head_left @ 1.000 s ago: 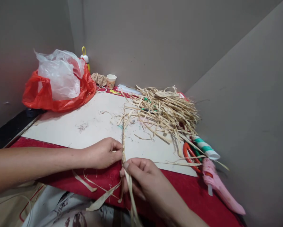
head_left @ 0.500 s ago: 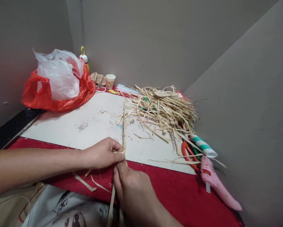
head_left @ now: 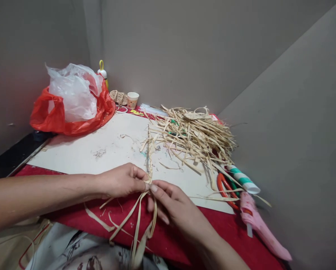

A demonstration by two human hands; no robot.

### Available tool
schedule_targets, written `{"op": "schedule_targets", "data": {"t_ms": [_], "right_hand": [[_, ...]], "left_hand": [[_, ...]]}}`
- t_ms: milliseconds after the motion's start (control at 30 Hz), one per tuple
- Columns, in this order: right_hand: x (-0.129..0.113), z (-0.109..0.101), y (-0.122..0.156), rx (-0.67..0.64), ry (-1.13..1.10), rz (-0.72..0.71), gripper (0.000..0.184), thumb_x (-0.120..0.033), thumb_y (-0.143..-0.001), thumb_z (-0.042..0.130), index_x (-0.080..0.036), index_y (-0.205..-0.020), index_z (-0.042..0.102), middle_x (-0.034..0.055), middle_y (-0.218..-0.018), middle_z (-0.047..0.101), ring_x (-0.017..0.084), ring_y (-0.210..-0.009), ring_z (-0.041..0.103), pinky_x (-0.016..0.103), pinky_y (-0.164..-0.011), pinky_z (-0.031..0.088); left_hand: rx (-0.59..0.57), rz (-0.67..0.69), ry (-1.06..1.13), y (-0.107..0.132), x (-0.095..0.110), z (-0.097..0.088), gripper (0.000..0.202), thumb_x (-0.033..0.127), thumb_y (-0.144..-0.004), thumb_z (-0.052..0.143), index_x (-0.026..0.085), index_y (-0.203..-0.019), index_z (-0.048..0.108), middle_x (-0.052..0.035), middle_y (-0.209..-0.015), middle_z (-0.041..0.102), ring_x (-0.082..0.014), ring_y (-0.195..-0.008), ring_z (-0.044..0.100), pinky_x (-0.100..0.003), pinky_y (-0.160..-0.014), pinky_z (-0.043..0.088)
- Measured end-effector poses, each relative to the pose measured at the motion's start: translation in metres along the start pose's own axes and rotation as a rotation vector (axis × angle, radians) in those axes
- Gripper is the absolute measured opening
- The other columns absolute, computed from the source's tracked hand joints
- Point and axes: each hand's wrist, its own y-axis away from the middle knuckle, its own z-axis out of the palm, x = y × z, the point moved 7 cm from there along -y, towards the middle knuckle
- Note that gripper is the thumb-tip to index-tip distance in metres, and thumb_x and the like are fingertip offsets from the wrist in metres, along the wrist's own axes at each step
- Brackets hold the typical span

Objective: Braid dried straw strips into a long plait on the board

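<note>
A thin straw braid (head_left: 150,157) runs away from me across the white board (head_left: 83,159). My left hand (head_left: 125,182) pinches its near end between thumb and forefinger. My right hand (head_left: 170,200) meets it there, thumb and forefinger closed on the straw strands just where they leave the braid. Several loose strands (head_left: 138,221) fan out below both hands toward my lap, over the red cloth (head_left: 201,225). The exact crossing of the strands is hidden by my fingertips.
A heap of dry straw (head_left: 201,131) lies at the back right. Beside it are red-handled scissors (head_left: 224,185), a green-striped roll (head_left: 243,180) and a pink glue gun (head_left: 260,225). A red plastic bag (head_left: 63,127) and a paper cup (head_left: 132,100) stand at the back left.
My right hand has moved up and right from below the braid to its near end. The loose strands, earlier bunched beneath it, now hang spread apart. My left hand keeps its pinch.
</note>
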Motion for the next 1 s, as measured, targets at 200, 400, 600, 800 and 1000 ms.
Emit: {"op": "schedule_targets", "data": {"t_ms": [200, 400, 600, 800, 1000], "right_hand": [[0.009, 0.011, -0.011, -0.128, -0.04, 0.003, 0.04, -0.049, -0.086, 0.047, -0.014, -0.065, 0.051, -0.0072, -0.048, 0.033, 0.007, -0.046, 0.023, 0.022, -0.045, 0.017], [0.02, 0.014, -0.016, -0.029, -0.182, 0.089, 0.037, -0.039, -0.084, 0.051, -0.015, -0.055, 0.047, -0.009, -0.039, 0.029, 0.005, -0.038, 0.015, 0.022, -0.041, 0.009], [0.022, 0.022, -0.014, 0.138, -0.26, 0.135, 0.03, -0.035, -0.076, 0.055, -0.015, -0.053, 0.052, -0.0107, -0.033, 0.027, 0.002, -0.03, 0.014, 0.02, -0.035, 0.009], [0.02, 0.034, -0.01, 0.072, -0.416, 0.131, 0.041, -0.039, -0.076, 0.055, -0.018, -0.044, 0.04, -0.01, -0.032, 0.027, 0.002, -0.026, 0.015, 0.019, -0.029, 0.009], [0.023, 0.036, -0.009, 0.122, -0.507, 0.096, 0.038, -0.038, -0.075, 0.062, -0.016, -0.049, 0.045, -0.0092, -0.035, 0.03, 0.003, -0.03, 0.023, 0.017, -0.032, 0.013]], "left_hand": [[-0.025, 0.067, -0.326, 0.004, 0.002, -0.007, 0.023, 0.031, -0.081, 0.049, 0.014, -0.066, 0.054, 0.0053, -0.058, 0.045, -0.0063, -0.054, 0.033, -0.019, -0.054, 0.028], [-0.01, 0.108, -0.601, 0.011, 0.013, -0.006, 0.019, 0.022, -0.08, 0.042, 0.015, -0.065, 0.052, 0.0053, -0.058, 0.043, -0.0076, -0.057, 0.036, -0.019, -0.056, 0.032], [-0.078, -0.188, -0.471, 0.02, 0.001, 0.003, 0.016, 0.018, -0.08, 0.034, 0.018, -0.073, 0.048, 0.004, -0.053, 0.049, -0.0089, -0.04, 0.042, -0.019, -0.041, 0.033], [-0.045, -0.175, -0.375, 0.019, -0.015, 0.007, 0.013, 0.024, -0.081, 0.035, 0.018, -0.081, 0.047, 0.0008, -0.062, 0.056, -0.0092, -0.037, 0.046, -0.019, -0.037, 0.035], [0.175, -0.012, -0.569, 0.026, -0.009, 0.007, 0.008, 0.02, -0.074, 0.044, 0.017, -0.077, 0.05, 0.0017, -0.061, 0.052, -0.0102, -0.05, 0.048, -0.018, -0.044, 0.035]]}}
